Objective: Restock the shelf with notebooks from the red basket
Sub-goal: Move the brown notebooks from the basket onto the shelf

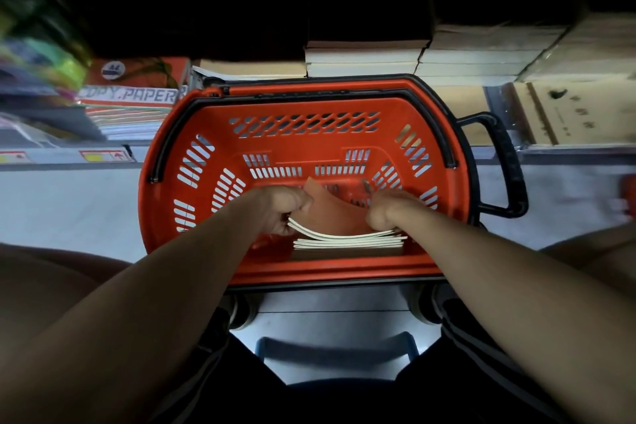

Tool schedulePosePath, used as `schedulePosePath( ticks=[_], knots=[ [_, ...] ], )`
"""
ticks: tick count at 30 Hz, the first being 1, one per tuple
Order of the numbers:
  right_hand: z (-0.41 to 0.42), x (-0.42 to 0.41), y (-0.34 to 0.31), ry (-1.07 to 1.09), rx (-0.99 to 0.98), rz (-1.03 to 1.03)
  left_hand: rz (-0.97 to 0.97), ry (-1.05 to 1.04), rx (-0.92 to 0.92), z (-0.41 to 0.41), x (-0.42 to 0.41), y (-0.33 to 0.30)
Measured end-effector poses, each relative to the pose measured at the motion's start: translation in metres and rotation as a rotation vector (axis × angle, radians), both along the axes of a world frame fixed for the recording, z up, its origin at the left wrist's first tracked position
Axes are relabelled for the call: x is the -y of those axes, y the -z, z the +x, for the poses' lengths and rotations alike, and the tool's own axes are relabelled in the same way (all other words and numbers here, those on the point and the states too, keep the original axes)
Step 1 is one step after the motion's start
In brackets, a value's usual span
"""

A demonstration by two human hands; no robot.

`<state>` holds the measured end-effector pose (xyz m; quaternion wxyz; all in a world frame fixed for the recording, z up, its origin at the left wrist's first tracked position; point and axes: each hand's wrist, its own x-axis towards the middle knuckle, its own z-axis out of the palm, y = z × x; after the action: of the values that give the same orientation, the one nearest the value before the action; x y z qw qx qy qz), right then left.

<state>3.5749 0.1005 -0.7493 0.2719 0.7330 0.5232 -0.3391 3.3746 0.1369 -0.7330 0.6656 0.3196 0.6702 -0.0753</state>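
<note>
A red basket (213, 120) with black handles stands on the floor in front of me. Inside it, near the front wall, lies a small stack of brown-covered notebooks (347, 243). My left hand (280, 205) grips the left edge of the top few notebooks (335, 213) and lifts it, so they bend upward. My right hand (389, 208) grips their right edge, low against the stack. Behind the basket, the low shelf (69, 162) holds stacks of notebooks (364, 57) in shadow.
Packs of copy paper (129, 96) sit on the shelf at left, cardboard boxes (568, 110) at right. A black side handle (506, 165) sticks out of the basket's right side. A blue stool (337, 351) is under me, between my legs.
</note>
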Motion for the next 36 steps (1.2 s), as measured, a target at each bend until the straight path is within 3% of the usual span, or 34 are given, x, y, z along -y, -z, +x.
schedulePosePath(
  ticks=[14,21,27,36],
  knots=[
    [0.014,0.008,-0.028,0.236,-0.194,0.090,0.069,-0.315,0.099,0.018,0.015,-0.053],
    [0.018,0.013,-0.037,0.643,-0.450,0.117,0.122,-0.446,0.140,0.018,0.020,-0.088],
    [0.022,0.013,-0.067,0.797,-0.484,0.337,0.186,-0.493,0.186,0.017,0.028,-0.115],
    [0.025,0.020,-0.113,0.816,-0.519,0.597,0.344,-0.455,0.221,0.019,0.042,-0.154]
  ],
)
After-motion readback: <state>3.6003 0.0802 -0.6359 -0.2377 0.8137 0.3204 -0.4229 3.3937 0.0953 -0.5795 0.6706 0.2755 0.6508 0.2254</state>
